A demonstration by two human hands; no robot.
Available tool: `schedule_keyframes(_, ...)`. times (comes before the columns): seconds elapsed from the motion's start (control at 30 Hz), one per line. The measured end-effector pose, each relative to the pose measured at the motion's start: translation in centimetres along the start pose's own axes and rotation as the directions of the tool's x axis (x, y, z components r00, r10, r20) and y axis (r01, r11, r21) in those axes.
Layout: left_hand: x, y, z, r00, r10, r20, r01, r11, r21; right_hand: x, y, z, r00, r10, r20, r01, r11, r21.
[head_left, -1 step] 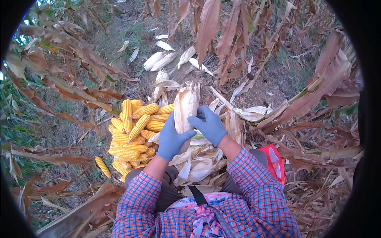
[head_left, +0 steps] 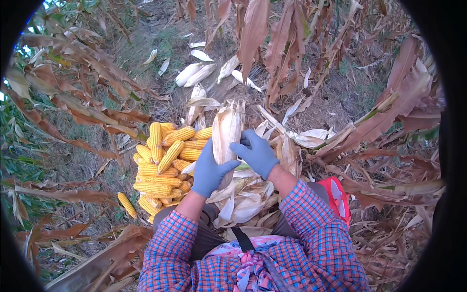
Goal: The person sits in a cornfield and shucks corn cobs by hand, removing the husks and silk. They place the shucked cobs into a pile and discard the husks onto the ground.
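Observation:
Both my hands, in grey-blue gloves, hold an ear of corn (head_left: 226, 129) still wrapped in its pale dry husk, tip pointing away from me. My left hand (head_left: 211, 171) wraps round its lower left side, thumb across the front. From the right, my right hand (head_left: 256, 153) grips its side with thumb and curled fingers; some fingertips are hidden. Close by my left hand lies a heap of husked yellow corn ears (head_left: 160, 177). Loose stripped husks (head_left: 245, 207) pile up below my hands, between my legs.
Several husk-covered ears (head_left: 197, 74) lie on the ground ahead. A single yellow ear (head_left: 127, 205) sits apart at the left. Dry corn stalks and leaves (head_left: 394, 112) lean in from both sides. Beside my right leg is a red and white object (head_left: 336, 198), partly hidden.

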State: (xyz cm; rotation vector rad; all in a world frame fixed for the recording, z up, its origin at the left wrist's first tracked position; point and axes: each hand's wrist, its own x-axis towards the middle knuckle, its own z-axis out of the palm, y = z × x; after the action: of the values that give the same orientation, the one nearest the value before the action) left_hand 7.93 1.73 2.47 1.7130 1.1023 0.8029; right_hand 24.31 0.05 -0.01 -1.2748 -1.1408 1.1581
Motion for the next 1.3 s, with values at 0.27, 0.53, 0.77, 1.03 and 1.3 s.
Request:
schedule_keyframes(0.27, 0.4, -2.1, 0.4, 0.997, -0.044, 0.062, 0.052, 0.990, -0.131, 0.3, -1.2, -2.3, 1.000, -0.025, 0.004, 0.024, 0.917, -0.399)
schedule_keyframes(0.53, 0.4, -2.0, 0.6, 0.946, -0.165, 0.280, 0.296, 0.793, -0.532, 0.7, -0.1, -2.3, 0.994, -0.016, -0.109, 0.005, 0.995, -0.104)
schedule_keyframes(0.77, 0.3, -1.3, 1.0, 0.921, -0.156, 0.357, 0.349, 0.736, -0.579, 0.5, -1.3, -2.3, 0.962, -0.225, -0.152, 0.182, 0.950, -0.255)
schedule_keyframes(1.03, -0.1, -1.7, 0.9, 0.928, -0.130, 0.348, 0.310, 0.787, -0.533, 0.7, -1.3, -2.0, 0.940, -0.230, -0.253, 0.140, 0.934, -0.328)
schedule_keyframes(1.3, -0.5, -3.3, 2.2, 0.917, -0.181, 0.356, 0.390, 0.595, -0.702, 0.6, -0.8, -1.0, 0.929, -0.281, -0.241, 0.309, 0.947, 0.086)
